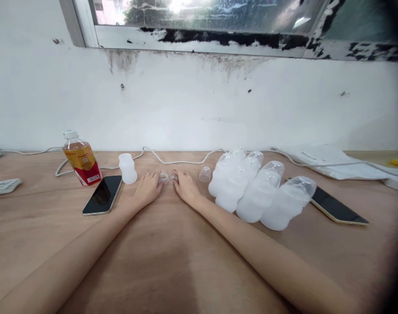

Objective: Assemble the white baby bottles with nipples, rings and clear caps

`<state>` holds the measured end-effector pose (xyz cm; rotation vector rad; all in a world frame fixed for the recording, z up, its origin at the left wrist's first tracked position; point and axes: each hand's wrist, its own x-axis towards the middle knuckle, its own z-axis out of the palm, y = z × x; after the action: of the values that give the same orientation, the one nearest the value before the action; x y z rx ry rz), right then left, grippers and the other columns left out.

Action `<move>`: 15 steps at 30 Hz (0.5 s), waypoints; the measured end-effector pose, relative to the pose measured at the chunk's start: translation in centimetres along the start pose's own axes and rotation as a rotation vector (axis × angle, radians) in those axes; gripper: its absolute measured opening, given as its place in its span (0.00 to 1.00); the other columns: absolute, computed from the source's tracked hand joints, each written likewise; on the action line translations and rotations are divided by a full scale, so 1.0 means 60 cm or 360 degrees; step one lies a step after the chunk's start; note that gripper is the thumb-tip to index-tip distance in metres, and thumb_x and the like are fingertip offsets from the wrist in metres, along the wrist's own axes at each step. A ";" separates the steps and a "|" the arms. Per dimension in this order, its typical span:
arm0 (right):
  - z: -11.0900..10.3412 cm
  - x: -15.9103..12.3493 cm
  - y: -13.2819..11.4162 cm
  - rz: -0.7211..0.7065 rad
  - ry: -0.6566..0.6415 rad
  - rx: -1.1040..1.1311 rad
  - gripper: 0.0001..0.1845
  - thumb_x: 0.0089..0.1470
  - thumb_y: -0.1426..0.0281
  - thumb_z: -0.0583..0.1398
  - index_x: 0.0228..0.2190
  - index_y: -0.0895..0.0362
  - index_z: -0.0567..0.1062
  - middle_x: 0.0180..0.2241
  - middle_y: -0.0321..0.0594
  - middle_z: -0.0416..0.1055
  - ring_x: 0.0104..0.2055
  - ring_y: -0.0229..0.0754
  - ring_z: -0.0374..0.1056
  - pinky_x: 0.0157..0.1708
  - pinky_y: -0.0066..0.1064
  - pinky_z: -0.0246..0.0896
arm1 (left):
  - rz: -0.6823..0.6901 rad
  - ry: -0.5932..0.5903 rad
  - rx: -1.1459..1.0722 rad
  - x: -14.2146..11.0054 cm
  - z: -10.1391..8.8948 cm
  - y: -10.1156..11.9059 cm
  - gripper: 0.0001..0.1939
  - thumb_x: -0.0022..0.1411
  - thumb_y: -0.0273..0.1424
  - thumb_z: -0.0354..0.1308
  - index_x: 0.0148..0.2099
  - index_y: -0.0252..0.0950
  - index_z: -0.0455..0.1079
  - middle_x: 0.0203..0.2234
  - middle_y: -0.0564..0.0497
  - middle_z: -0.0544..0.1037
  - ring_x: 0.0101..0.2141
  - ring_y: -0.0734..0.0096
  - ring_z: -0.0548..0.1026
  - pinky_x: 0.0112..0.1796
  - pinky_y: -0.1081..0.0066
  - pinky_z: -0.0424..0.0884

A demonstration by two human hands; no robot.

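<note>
Both my hands rest on the wooden table near its far middle. My left hand lies palm down with its fingertips on a small clear cap. My right hand lies beside it, fingertips pinched on another small clear cap. The two caps almost touch each other. A third clear cap lies loose just right of my right hand. Several milky white plastic bottles lie on their sides in a row to the right.
A white bottle stands upright left of my hands. A drink bottle with a red label and a phone lie further left. A white cable runs along the wall. Another phone and papers lie at right.
</note>
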<state>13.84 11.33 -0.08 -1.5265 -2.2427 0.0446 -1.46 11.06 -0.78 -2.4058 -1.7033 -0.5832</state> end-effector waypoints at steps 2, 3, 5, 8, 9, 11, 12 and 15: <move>-0.027 -0.010 -0.016 -0.0003 0.0031 -0.0062 0.24 0.52 0.74 0.51 0.52 0.65 0.56 0.49 0.54 0.61 0.48 0.46 0.59 0.42 0.34 0.58 | -0.0007 0.0060 0.0005 -0.003 -0.002 0.001 0.24 0.58 0.31 0.46 0.55 0.25 0.52 0.47 0.36 0.66 0.47 0.56 0.65 0.45 0.62 0.62; -0.048 -0.017 -0.026 -0.0006 0.0055 -0.0112 0.25 0.51 0.74 0.52 0.51 0.65 0.57 0.51 0.56 0.57 0.50 0.49 0.57 0.42 0.36 0.57 | -0.0002 0.0089 0.0007 -0.004 -0.003 0.002 0.25 0.58 0.31 0.46 0.56 0.24 0.50 0.48 0.35 0.65 0.48 0.57 0.65 0.45 0.62 0.62; -0.107 -0.037 -0.043 -0.0013 0.0125 -0.0224 0.22 0.50 0.75 0.53 0.48 0.64 0.61 0.52 0.57 0.55 0.51 0.53 0.54 0.43 0.40 0.55 | 0.0038 0.0130 0.0005 -0.007 -0.006 0.003 0.25 0.58 0.31 0.47 0.56 0.26 0.51 0.50 0.37 0.63 0.49 0.58 0.63 0.47 0.64 0.61; -0.210 -0.073 -0.054 0.0077 0.0185 -0.0743 0.18 0.46 0.72 0.57 0.41 0.65 0.67 0.44 0.56 0.61 0.45 0.55 0.58 0.36 0.39 0.59 | 0.0127 0.0126 -0.0011 -0.010 -0.007 0.004 0.18 0.58 0.30 0.47 0.52 0.34 0.60 0.50 0.44 0.65 0.49 0.61 0.64 0.48 0.64 0.60; -0.240 -0.084 -0.052 0.0152 0.0191 -0.0855 0.16 0.47 0.71 0.57 0.40 0.65 0.67 0.41 0.56 0.62 0.43 0.55 0.60 0.33 0.38 0.59 | 0.0137 0.0122 -0.0018 -0.010 -0.006 0.004 0.16 0.58 0.30 0.46 0.49 0.35 0.62 0.48 0.45 0.66 0.48 0.60 0.64 0.47 0.62 0.61; -0.284 -0.098 -0.045 0.0268 0.0045 -0.0985 0.14 0.48 0.69 0.56 0.38 0.64 0.68 0.38 0.54 0.63 0.39 0.53 0.62 0.29 0.36 0.58 | 0.0129 0.0124 -0.0035 -0.010 -0.004 0.002 0.14 0.59 0.31 0.46 0.46 0.34 0.65 0.47 0.44 0.68 0.47 0.58 0.66 0.46 0.60 0.62; -0.296 -0.101 -0.041 0.0323 -0.0056 -0.1004 0.13 0.47 0.69 0.57 0.36 0.63 0.69 0.36 0.52 0.64 0.36 0.51 0.64 0.27 0.34 0.57 | 0.0121 0.0130 -0.0045 -0.009 -0.003 0.001 0.15 0.59 0.31 0.46 0.46 0.33 0.65 0.47 0.43 0.69 0.46 0.57 0.66 0.45 0.59 0.62; -0.307 -0.098 -0.027 0.0397 -0.0395 -0.0995 0.08 0.45 0.72 0.58 0.31 0.61 0.71 0.31 0.48 0.67 0.32 0.47 0.65 0.24 0.31 0.54 | 0.0121 0.0149 -0.0085 -0.008 0.001 -0.002 0.15 0.59 0.31 0.46 0.46 0.31 0.65 0.46 0.42 0.69 0.46 0.57 0.66 0.46 0.60 0.62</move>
<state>20.86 1.58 15.19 -2.2242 -2.3674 -0.4583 -1.67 10.69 -1.06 -2.4255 -1.5714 -0.7270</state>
